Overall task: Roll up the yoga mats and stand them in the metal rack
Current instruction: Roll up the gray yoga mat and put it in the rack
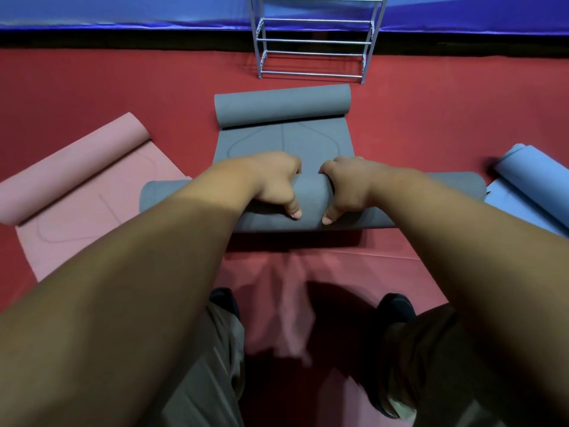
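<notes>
left grip (274,186): curled tight over the grey mat (312,204) roll; thumb on its near side
right grip (345,189): same hold, just beside the left; neither's nearer
roll axis: runs 9 to 3; flat stretch (286,143) lies at 12, so I'd guess push that way
far curl (281,106): at 12; parallel
metal rack (314,53): beyond at 12; well apart

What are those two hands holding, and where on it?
Both the left hand and right hand grip the grey yoga mat at the middle of its rolled near end.
</notes>
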`<state>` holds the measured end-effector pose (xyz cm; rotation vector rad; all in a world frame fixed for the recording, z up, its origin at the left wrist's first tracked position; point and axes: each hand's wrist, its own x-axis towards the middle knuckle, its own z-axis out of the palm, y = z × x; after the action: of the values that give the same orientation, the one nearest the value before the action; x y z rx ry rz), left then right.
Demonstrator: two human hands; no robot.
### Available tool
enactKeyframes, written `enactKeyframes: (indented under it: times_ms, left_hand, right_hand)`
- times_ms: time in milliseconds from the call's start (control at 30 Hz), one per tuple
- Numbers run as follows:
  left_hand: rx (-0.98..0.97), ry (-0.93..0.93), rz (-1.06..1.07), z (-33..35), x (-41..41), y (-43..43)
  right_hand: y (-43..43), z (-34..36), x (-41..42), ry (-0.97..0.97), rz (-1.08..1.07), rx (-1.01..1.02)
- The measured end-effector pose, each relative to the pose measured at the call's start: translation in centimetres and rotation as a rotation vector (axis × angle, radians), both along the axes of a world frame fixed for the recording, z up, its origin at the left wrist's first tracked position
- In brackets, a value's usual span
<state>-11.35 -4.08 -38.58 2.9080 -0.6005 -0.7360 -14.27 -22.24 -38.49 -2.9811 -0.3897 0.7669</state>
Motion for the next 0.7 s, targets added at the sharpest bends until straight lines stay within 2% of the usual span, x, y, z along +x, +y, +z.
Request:
enactKeyframes:
  times_ms: [133,300,467,533,700]
  left_hand:
    - [0.056,0.015,-0.032,-0.43,-0.36,-0.09]
    - [0.11,-0.116,-0.128,-0.25,-0.82,-0.35]
    - [0.015,-0.069,-0.08,0.06,-0.2,-0.22]
    - [-0.006,-0.037,-0.045,0.05,-0.02,0.03]
    - [0.075,-0.043,-0.07,-0.52,-0.28,-0.19]
  right_hand:
    - [0.07,0.4,0.07,0.017,-0.02,0.028]
    - [-0.02,0.36,0.11,0.033,-0.036,0.034]
    - [0.08,0.11,-0.19,0.025,-0.035,-0.056]
    - [0.22,0.04,-0.09,0.005,-0.047,-0.032]
    - [0.16,0.48,0.03,0.021,-0.079,-0.011]
